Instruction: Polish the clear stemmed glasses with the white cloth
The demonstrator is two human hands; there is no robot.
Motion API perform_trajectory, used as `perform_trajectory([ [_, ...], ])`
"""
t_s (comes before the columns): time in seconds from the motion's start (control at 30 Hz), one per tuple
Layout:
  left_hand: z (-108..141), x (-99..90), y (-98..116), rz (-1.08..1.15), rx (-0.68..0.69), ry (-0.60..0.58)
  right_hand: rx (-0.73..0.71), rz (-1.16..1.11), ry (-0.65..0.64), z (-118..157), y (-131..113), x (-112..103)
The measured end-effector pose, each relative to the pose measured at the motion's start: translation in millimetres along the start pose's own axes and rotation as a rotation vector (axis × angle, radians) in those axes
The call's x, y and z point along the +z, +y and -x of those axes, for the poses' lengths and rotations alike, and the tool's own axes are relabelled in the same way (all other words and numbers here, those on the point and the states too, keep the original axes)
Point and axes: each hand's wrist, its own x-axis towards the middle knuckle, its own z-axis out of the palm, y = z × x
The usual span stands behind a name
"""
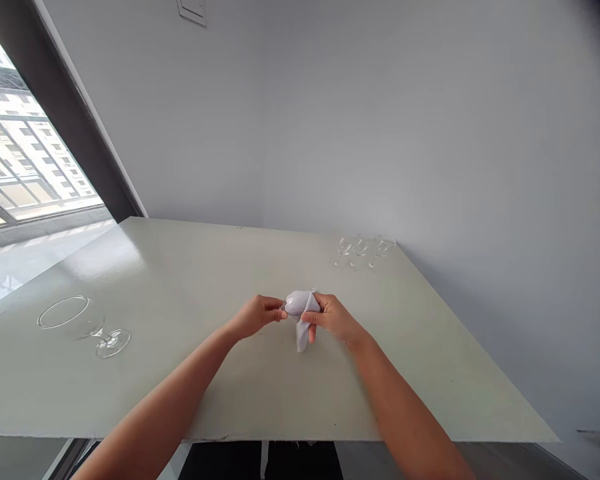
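Observation:
Over the middle of the table, a small stemmed glass [293, 304] is held on its side, with white cloth showing through its bowl. My left hand [256, 318] pinches the glass at its left end, by the foot or stem. At the mouth end, my right hand [334, 318] grips the white cloth [303, 337], which is bunched into the bowl and around its rim, with a corner hanging down. The right fingertips are partly covered by the cloth. Farther left, a large stemmed glass [113, 343] stands on the table, looking tilted in this wide view.
Several small stemmed glasses [363, 248] stand together near the table's far right corner. The pale glossy table [200, 260] meets grey walls [380, 120] behind and at the right. A window [25, 140] is on the left. The table's front edge runs below my forearms.

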Motion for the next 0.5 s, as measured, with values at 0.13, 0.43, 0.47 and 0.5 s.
perform_trajectory([
  [0.13,-0.4,6.7,3.5,-0.099,0.009,0.092,0.021,-0.066,0.082,-5.4,7.1,-2.9],
  [0.43,-1.5,4.2,-2.6,-0.332,0.074,0.193,0.018,-0.052,0.184,-8.4,13.0,12.1],
  [0.47,-1.7,3.6,-4.5,-0.241,0.05,0.098,0.009,0.025,0.142,-4.4,8.0,10.6],
  [0.5,-1.9,3.8,-5.7,-0.162,0.034,0.004,0.007,0.077,0.102,-1.6,4.2,8.6],
])
